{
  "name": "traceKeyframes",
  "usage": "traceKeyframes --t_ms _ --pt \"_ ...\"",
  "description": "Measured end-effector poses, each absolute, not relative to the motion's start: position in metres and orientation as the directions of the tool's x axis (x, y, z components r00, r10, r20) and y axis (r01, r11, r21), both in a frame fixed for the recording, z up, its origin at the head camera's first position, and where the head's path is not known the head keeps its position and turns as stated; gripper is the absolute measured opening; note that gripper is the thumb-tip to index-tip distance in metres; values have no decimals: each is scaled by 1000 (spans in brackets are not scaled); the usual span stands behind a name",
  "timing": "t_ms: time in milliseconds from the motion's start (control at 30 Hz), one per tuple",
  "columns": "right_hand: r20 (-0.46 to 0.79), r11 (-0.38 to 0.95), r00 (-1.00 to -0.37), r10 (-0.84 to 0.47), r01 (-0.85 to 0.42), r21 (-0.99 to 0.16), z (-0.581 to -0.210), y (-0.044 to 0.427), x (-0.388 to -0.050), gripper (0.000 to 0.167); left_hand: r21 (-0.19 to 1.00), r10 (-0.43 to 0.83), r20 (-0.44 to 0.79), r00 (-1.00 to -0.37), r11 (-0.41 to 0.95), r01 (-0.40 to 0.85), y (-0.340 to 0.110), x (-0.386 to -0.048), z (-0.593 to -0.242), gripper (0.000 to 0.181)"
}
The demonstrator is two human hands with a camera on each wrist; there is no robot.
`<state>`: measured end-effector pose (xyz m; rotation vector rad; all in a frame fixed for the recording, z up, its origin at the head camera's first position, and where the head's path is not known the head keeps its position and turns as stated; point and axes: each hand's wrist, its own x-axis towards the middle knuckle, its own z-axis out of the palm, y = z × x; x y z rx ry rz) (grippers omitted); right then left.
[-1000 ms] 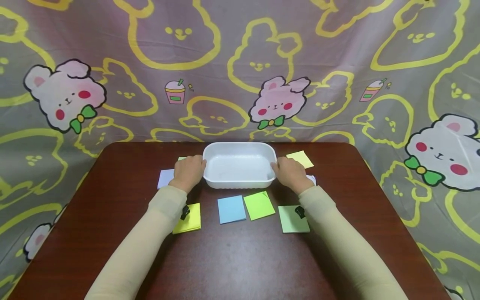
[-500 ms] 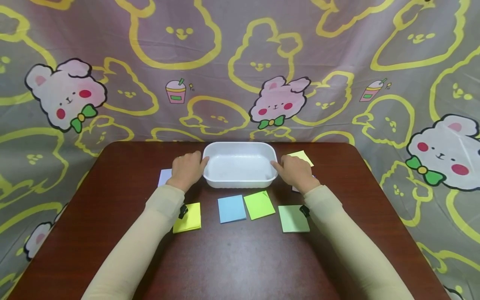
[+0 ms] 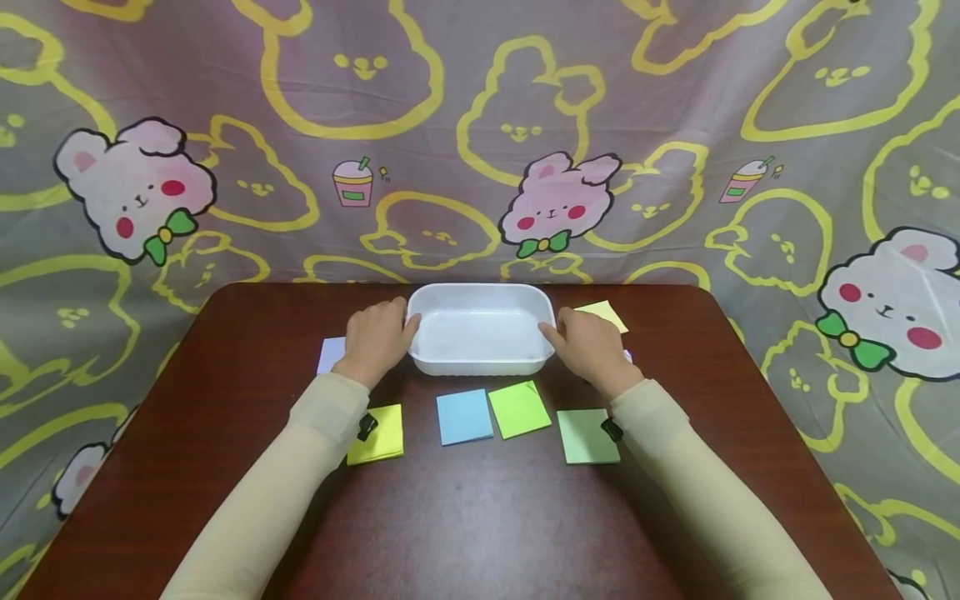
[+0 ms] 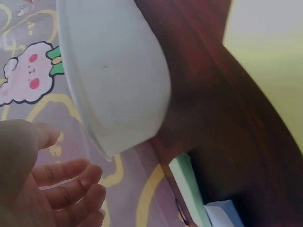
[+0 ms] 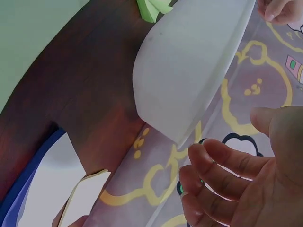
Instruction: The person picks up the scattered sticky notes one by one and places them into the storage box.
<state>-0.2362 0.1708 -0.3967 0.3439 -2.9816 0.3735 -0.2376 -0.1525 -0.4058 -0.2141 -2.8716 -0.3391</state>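
Observation:
A white rectangular plastic tub (image 3: 480, 329) stands upright near the back edge of the table, with nothing seen inside. At its left end is my left hand (image 3: 375, 340), fingers loosely bent and the thumb near the rim. My right hand (image 3: 592, 346) is at the right end in much the same pose. Both wrist views show a gap between the hand and the tub, and the fingers hold nothing. In front of the tub lie a blue sticky-note pad (image 3: 465, 417) and a lime green sticky-note pad (image 3: 520, 408).
A yellow pad (image 3: 387, 433) lies below the left wrist, a pale green pad (image 3: 581, 437) by the right. A lavender pad (image 3: 330, 354) and a pale yellow pad (image 3: 606, 315) are partly covered by the hands. A patterned curtain (image 3: 450, 150) hangs behind the table (image 3: 480, 517).
Both hands have loosened and drawn slightly outward from the tub's ends, the right hand more clearly. The tub stays in place.

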Motion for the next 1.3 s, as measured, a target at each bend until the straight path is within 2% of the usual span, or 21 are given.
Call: traceKeyframes --t_ms 600,1100,1300 --pt "221 929 -946 -237 -287 -232 -391 172 -222 37 194 179 335 -925 948 253 -129 -219 -386 35" --pt "229 923 -944 -238 -293 -249 -388 184 -217 33 191 246 379 -892 922 336 -101 -209 -386 33" --pt "197 914 -952 -234 -284 -290 -388 193 -216 32 187 270 379 -885 914 359 -86 -206 -389 32"
